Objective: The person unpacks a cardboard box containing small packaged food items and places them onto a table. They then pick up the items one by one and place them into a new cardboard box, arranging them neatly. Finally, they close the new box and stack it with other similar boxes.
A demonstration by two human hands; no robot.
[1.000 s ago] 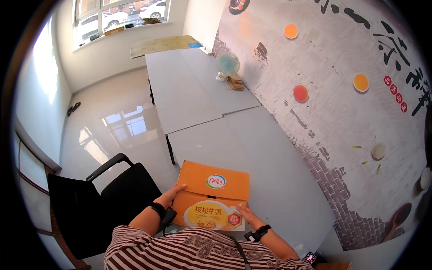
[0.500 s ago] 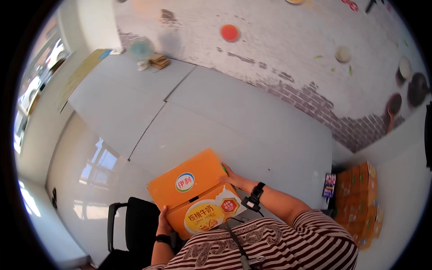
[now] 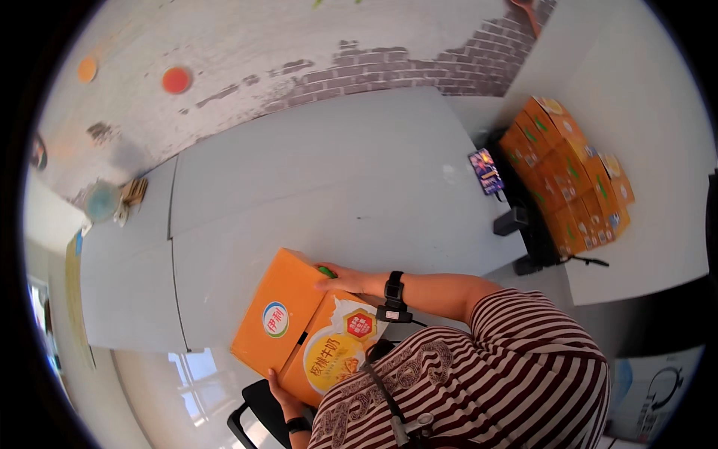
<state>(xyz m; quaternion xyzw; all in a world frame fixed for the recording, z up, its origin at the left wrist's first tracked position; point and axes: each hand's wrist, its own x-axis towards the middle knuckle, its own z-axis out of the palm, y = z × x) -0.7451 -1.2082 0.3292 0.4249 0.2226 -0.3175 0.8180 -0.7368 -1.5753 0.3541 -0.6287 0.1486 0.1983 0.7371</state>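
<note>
Between my hands, close to my body, is an orange cardboard carton point(image 3: 258, 322) with a white and yellow printed panel. It is tilted in the view, and a dark slot shows in the middle of its upper face. My right hand point(image 3: 345, 279) is closed over its far right end, beside a small green patch point(image 3: 326, 272) on the carton. My left hand point(image 3: 285, 396) grips the near left side, its thumb up on the edge and its other fingers hidden beneath.
A grey table point(image 3: 314, 165) lies beyond the carton. At its right end are a phone-like screen point(image 3: 486, 171) and a black block point(image 3: 510, 221). Several orange cartons point(image 3: 568, 176) are stacked past that end. A black chair point(image 3: 262, 408) stands to the left.
The view has swung to the right, bringing the stacked cartons further into sight. The held carton has turned with my body, and both hands keep their hold on it.
</note>
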